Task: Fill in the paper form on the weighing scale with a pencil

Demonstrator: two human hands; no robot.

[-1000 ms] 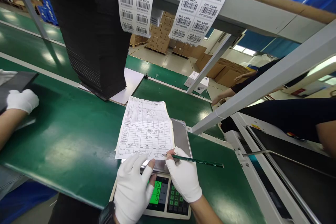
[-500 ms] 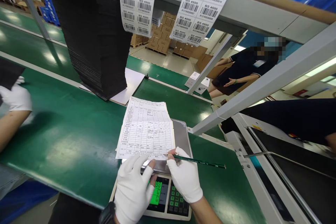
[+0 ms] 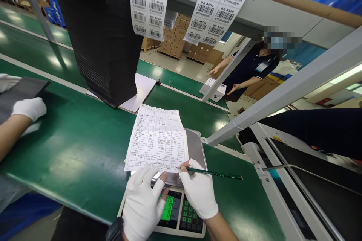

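- Gripping a green pencil (image 3: 215, 173), your right hand (image 3: 199, 192) has its gloved fingers pinched close round the shaft; the tip touches the bottom edge of the form (image 3: 157, 139), and the shaft points off toward 3 o'clock
- Your left hand (image 3: 143, 203) lies flat with fingers spread, holding nothing; its fingertips press the lower edge of the form at 12 o'clock from the palm
- The form lies on the steel pan of a weighing scale (image 3: 195, 147); the scale's lit green display (image 3: 169, 208) shows between your two hands
- At 11 o'clock from the form stands a tall stack of black sheets (image 3: 98, 37); barcode labels (image 3: 217, 7) hang above
- At 9 o'clock, a co-worker's gloved hand (image 3: 29, 108) rests on a dark panel (image 3: 17, 96) on the green belt (image 3: 76, 139)
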